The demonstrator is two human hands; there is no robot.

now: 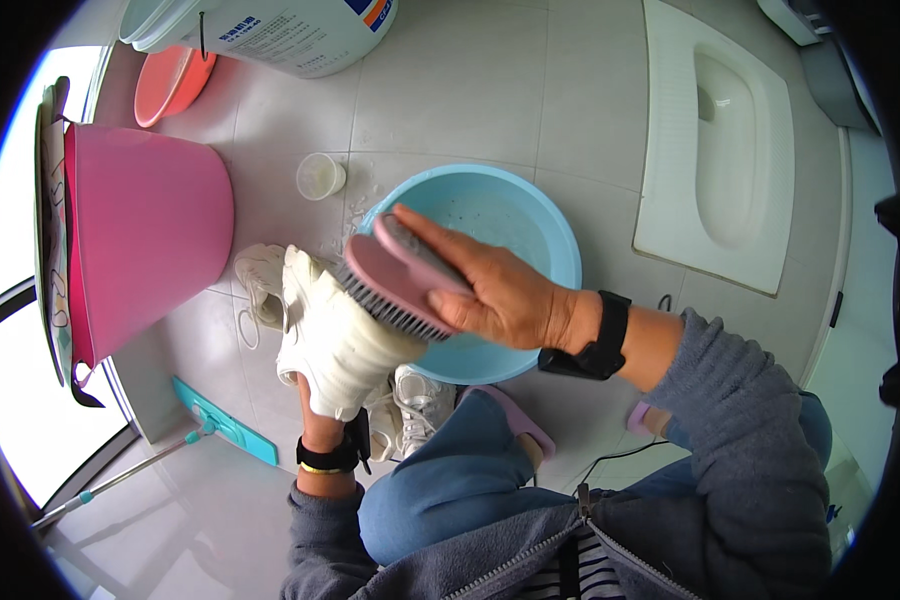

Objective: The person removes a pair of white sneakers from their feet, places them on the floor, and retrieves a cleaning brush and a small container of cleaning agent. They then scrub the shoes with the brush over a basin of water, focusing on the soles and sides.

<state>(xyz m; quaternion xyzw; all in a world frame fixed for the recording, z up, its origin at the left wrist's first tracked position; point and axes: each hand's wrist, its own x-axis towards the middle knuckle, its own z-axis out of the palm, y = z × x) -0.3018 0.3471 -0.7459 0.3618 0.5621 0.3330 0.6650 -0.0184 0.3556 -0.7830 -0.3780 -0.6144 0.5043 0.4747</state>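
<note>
We hold a white sneaker [335, 335] up over the tiled floor [490, 110], left of centre and just left of the light blue basin [545, 235], and we judge it light, soft in the upper and stiffer along the sole, probably wet and a little slick, so it wants a firm grip from beneath or from inside rather than a pinch on the fabric. Our left hand [320, 418] comes up from the near side and is closed around the shoe's near end, mostly hidden by it, with a dark band and a yellow one at the wrist. Our right hand [505, 295] reaches in from the right, fingers wrapped over the back of a pink scrubbing brush [395, 278] whose dark bristles press against the sneaker's top right side. The brush looks rigid and light, easy to steer by its smooth back, though it may slip when wet. So the sneaker sits between the two hands, gripped from below by the left and touched through the brush by the right. A second pale shoe [258, 280] lies on the floor just to its left, and another sneaker [420, 400] rests near our knee. Farther left stands a large pink tub [150, 240], with a small clear cup [320, 176] beyond the shoes.
</note>
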